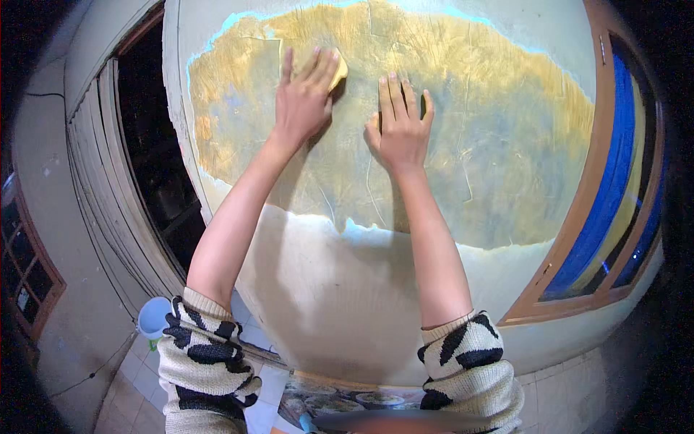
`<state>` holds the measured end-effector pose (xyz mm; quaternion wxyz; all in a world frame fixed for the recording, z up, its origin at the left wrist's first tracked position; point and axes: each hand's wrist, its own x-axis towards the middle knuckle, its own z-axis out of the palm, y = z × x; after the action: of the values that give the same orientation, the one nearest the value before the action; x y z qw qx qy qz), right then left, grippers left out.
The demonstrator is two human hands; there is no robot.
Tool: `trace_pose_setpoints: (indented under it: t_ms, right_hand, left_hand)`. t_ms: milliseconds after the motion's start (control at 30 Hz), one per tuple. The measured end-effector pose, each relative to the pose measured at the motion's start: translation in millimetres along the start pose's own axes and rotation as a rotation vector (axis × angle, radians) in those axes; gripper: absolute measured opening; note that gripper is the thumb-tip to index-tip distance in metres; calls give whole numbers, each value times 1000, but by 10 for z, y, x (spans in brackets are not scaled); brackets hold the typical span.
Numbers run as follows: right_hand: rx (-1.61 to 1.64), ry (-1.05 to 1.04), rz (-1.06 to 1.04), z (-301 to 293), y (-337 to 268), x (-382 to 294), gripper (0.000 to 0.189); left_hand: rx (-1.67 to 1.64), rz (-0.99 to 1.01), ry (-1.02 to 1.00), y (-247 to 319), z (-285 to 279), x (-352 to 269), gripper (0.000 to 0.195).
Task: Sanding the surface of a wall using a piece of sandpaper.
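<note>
A large, ragged-edged patch of mottled yellow-brown and grey spreads across the pale wall, with light blue along parts of its border and thin lines on its surface. My left hand presses a yellow sponge-like pad against the upper part of this patch; most of the pad is hidden under the fingers. To the right and slightly lower, my right hand rests on the patch with its fingers apart. Nothing held shows clearly in it, though its palm side is hidden.
On the right is a brown-framed window with blue behind the glass. A dark doorway opens at left, beside hanging cables. Below stand a light blue bucket on the tiled floor and a printed sheet at the wall's foot.
</note>
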<state>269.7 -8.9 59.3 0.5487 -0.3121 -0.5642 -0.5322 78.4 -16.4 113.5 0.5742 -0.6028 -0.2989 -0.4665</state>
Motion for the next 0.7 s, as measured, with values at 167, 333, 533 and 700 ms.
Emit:
trace_pose_setpoints:
  t_ms: [167, 333, 533, 700]
  right_hand:
    - [66, 1, 18, 5, -12, 39, 65]
    - [52, 15, 2, 36, 46, 20, 67]
    - [17, -10, 1, 15, -20, 21, 66]
    - [34, -2, 8, 18, 0, 7, 66]
  left_hand:
    - [-60, -8, 14, 238, 21, 4, 57]
    - [-76, 51, 10, 350, 41, -56, 57]
    - [118, -156, 87, 95, 84, 160, 54]
    - [81, 12, 4, 101, 76, 90, 53]
